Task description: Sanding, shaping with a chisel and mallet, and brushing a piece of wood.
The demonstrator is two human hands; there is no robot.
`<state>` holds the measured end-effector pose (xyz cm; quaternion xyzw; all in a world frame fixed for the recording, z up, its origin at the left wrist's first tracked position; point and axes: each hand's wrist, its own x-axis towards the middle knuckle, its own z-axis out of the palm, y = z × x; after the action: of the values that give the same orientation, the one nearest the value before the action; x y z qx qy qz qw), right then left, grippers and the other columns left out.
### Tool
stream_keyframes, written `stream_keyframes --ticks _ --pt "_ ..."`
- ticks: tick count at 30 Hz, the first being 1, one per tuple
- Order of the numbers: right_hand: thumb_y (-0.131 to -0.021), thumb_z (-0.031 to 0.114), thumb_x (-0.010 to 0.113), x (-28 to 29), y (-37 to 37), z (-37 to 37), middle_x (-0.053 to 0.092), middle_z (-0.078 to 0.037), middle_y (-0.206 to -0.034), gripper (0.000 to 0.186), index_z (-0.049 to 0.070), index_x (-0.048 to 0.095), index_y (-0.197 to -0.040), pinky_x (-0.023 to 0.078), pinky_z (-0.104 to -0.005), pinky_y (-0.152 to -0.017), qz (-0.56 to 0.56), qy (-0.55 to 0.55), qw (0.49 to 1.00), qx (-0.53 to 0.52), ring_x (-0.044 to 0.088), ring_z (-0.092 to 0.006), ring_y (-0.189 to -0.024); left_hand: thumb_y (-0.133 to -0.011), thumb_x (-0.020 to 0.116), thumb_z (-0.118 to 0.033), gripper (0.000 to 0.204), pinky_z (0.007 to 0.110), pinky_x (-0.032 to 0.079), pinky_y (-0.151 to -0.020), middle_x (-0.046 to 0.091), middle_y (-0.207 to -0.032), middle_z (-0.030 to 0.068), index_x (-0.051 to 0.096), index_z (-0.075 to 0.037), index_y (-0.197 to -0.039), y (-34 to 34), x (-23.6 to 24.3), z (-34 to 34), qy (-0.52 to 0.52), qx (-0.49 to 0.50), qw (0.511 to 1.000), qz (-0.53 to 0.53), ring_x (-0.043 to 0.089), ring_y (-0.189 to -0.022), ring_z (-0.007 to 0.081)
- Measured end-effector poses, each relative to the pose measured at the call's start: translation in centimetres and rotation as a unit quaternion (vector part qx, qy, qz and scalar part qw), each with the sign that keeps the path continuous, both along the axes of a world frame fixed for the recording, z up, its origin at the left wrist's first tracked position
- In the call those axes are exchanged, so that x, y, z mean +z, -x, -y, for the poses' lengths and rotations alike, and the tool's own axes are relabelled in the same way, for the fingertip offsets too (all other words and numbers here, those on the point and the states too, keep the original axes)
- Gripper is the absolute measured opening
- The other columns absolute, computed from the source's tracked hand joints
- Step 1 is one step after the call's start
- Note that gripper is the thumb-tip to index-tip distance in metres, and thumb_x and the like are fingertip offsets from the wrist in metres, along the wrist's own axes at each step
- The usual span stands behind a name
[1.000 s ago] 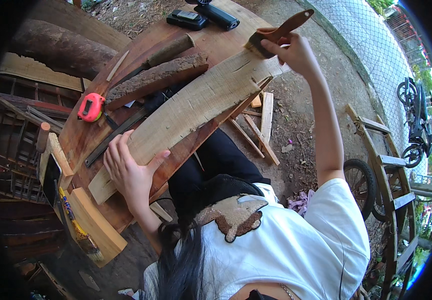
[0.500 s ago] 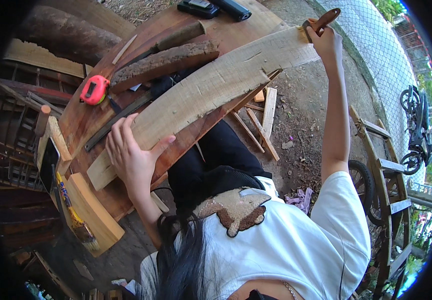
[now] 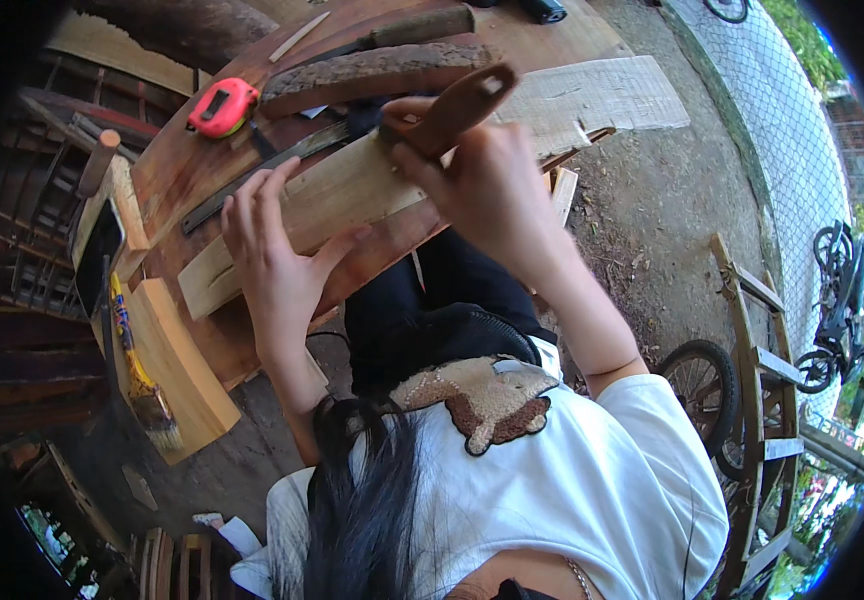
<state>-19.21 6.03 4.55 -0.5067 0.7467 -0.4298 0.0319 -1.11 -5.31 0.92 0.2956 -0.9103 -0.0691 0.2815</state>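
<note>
A long pale wooden board (image 3: 602,95) lies slantwise across the reddish-brown table (image 3: 347,288), its far right end jutting past the table's edge. My left hand (image 3: 274,262) rests over the board's near left part, fingers spread and thumb apart. Over the board's middle, my right hand (image 3: 500,190) grips a flat brush (image 3: 464,108) by its brown wooden handle, which points up and to the right. My right fingers hide the brush's bristles.
Behind the board lie a rough bark-edged wood piece (image 3: 372,75), a handled tool (image 3: 417,28) and a red tape measure (image 3: 222,107). At left, a yellow-handled paintbrush (image 3: 142,385) lies on a wood block (image 3: 187,370). A wooden ladder (image 3: 752,350) and a wheel (image 3: 702,395) stand right.
My right hand has brought the brush from the board's far right end leftward to its middle, near my left hand. My left hand stays spread on the board. The whole view has shifted slightly.
</note>
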Motion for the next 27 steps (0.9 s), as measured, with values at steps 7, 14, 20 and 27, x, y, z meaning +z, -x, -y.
stream_keyframes --ticks 7,14,20,27 --pt "-0.083 0.022 0.063 0.1 3.6 -2.2 0.065 -0.014 -0.067 0.022 0.001 0.067 -0.085 0.05 -0.0372 -0.055 -0.118 -0.05 0.975 -0.183 0.065 -0.0265 -0.057 -0.076 0.073 -0.029 0.056 0.047 0.034 -0.1 0.055 -0.119 0.0115 0.051 -0.007 -0.122 -5.6 1.2 -0.4 -0.038 0.057 0.997 -0.042 0.05 -0.114 0.0324" --pt "-0.072 0.013 0.065 -0.9 -7.7 4.7 0.061 -0.016 -0.064 0.041 0.001 0.049 -0.108 0.052 -0.0384 -0.048 -0.122 -0.089 0.988 0.018 0.064 -0.0303 -0.056 -0.09 0.057 -0.015 0.037 0.041 0.04 -0.096 0.056 -0.119 0.0161 0.049 0.0 -0.123 -7.4 0.0 -1.9 -0.052 0.105 0.987 -0.109 0.052 -0.112 0.0315" --pt "-0.064 0.008 0.067 -0.4 -14.6 8.6 0.062 -0.019 -0.069 0.036 -0.004 0.049 -0.093 0.053 -0.0395 -0.052 -0.041 -0.041 0.976 0.211 0.064 -0.0346 -0.061 -0.092 0.049 -0.011 0.037 0.043 0.039 -0.095 0.05 -0.12 0.0191 0.043 0.004 -0.126 -7.4 -1.3 -3.4 -0.127 0.15 0.927 -0.32 0.049 -0.113 0.0335" --pt "-0.082 0.014 0.061 -0.2 -10.2 7.0 0.064 -0.012 -0.064 0.015 -0.001 0.067 -0.082 0.051 -0.0336 -0.05 -0.013 -0.066 0.994 0.084 0.064 -0.0235 -0.054 -0.089 0.045 -0.007 0.054 0.049 0.025 -0.107 0.026 -0.137 0.0278 0.022 0.009 -0.135 -7.8 -2.4 -4.3 -0.112 0.135 0.95 -0.26 0.031 -0.127 0.0406"
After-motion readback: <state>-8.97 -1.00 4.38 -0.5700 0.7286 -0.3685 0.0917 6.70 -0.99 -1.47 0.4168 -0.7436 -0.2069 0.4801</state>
